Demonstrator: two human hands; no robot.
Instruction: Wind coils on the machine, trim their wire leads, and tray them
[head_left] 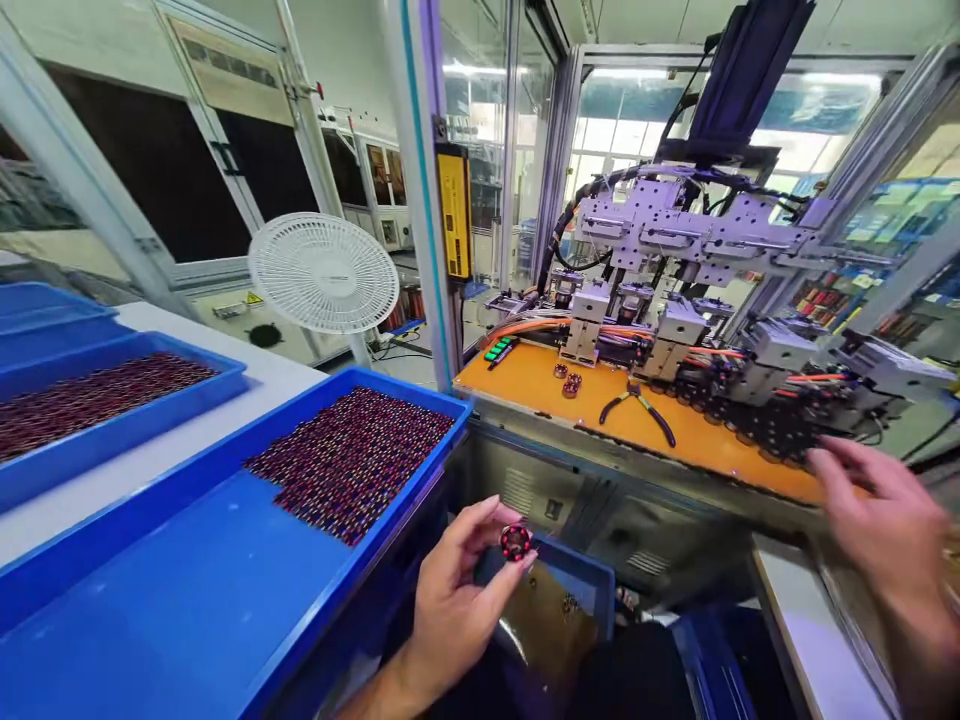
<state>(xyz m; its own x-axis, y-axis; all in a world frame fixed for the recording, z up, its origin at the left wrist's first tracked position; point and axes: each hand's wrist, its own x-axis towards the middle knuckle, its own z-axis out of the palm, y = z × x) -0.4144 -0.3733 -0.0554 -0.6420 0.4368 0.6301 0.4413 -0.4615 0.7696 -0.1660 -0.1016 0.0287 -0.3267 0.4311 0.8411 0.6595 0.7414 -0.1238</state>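
My left hand (461, 590) is closed on a small wound motor stator (515, 542), a dark ring with red spots, pinched between thumb and fingers in front of me. At the right, my right hand (881, 510) is slightly blurred, its fingers stretched toward a row of dark round parts (765, 425) on the orange bench top (517, 385). Nothing shows in its grasp. Below my left hand, a blue bin (604, 590) holds a brownish sheet and a few small parts. On the left stands a blue tray (187, 590), its far end packed with many similar small parts (360, 455).
Diagonal cutters (637, 405) and several copper-coloured rings (571, 385) lie on the bench. Behind them stands a machine with metal heads (679, 325) and cables. A second filled blue tray (217, 385) rests on a white table. A white fan (324, 272) stands beyond.
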